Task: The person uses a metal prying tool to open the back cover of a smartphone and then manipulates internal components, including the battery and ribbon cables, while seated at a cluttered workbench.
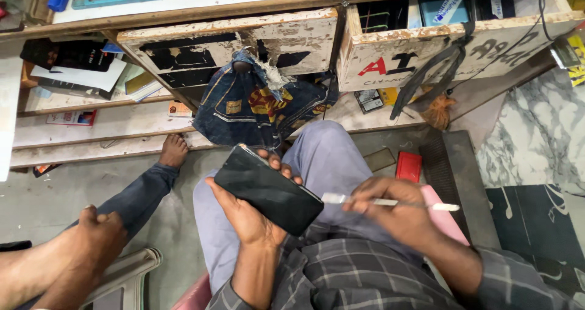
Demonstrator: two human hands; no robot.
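A dark phone [268,190] is gripped in the left hand [247,215], fingers [275,161] curled round its far edge, screen up and tilted, above the lap. A thin white tool [390,202] is pinched in the right hand [399,212], fingers clenched on its shaft, its tip just beside the phone's right corner. Another person's hand [97,234] rests at left. A red case [408,166] lies on the floor. Beyond, a blue cloth [256,106] hangs from a worn drawer [231,45] under the desk [201,5].
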